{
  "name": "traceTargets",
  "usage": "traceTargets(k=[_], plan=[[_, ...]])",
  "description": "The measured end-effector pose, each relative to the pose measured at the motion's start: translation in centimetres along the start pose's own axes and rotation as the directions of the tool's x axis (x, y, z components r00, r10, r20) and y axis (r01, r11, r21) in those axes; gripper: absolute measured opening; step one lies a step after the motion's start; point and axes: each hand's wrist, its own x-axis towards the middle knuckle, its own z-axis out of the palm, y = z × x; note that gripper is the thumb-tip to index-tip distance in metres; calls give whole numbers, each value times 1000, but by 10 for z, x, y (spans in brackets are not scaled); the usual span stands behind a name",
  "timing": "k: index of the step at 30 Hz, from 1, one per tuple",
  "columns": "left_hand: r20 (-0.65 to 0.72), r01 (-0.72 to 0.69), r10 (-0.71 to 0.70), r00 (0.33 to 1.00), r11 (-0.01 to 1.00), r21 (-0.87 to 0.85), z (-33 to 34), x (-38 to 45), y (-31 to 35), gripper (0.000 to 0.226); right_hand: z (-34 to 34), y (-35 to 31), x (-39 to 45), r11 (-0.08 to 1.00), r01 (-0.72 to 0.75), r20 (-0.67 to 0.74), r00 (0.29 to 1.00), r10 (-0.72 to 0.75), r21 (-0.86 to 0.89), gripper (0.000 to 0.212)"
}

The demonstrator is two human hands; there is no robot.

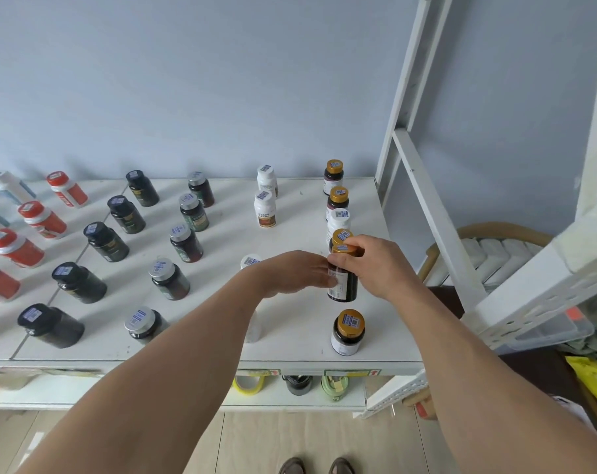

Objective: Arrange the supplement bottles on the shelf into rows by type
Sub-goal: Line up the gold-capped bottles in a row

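Both hands meet on a dark gold-capped bottle [343, 285] over the right part of the white shelf [290, 241]. My left hand [292, 273] holds its labelled side. My right hand [375, 265] grips it around the gold cap. Whether it touches the shelf I cannot tell. More gold-capped bottles stand in the right row: one at the front [348, 331], one right behind the held one [341, 236], two at the back [334, 176]. A white bottle [338, 218] stands among them. White bottles [265, 208] form the row to the left; my left arm partly hides two.
Rows of silver-capped bottles [170, 280], black-capped bottles [80, 282] and red bottles [16, 248] fill the shelf's left half. A white ladder frame [433, 200] rises at the right. Tape rolls [249, 383] lie on the lower shelf. A wicker chair [495, 248] stands behind.
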Motion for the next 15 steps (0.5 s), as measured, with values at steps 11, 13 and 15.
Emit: traceTargets(k=[11, 13, 15], plan=[[-8, -31, 32, 999, 993, 114, 5, 4, 5, 46, -2, 9, -2, 999, 2, 9, 1000, -3, 33, 48], [-40, -37, 47, 998, 978, 206, 8, 6, 5, 45, 0, 13, -3, 999, 0, 19, 1000, -1, 46, 47], [-66, -37, 57, 996, 963, 266, 10, 8, 3, 48, 3, 18, -4, 998, -15, 40, 999, 12, 65, 48]])
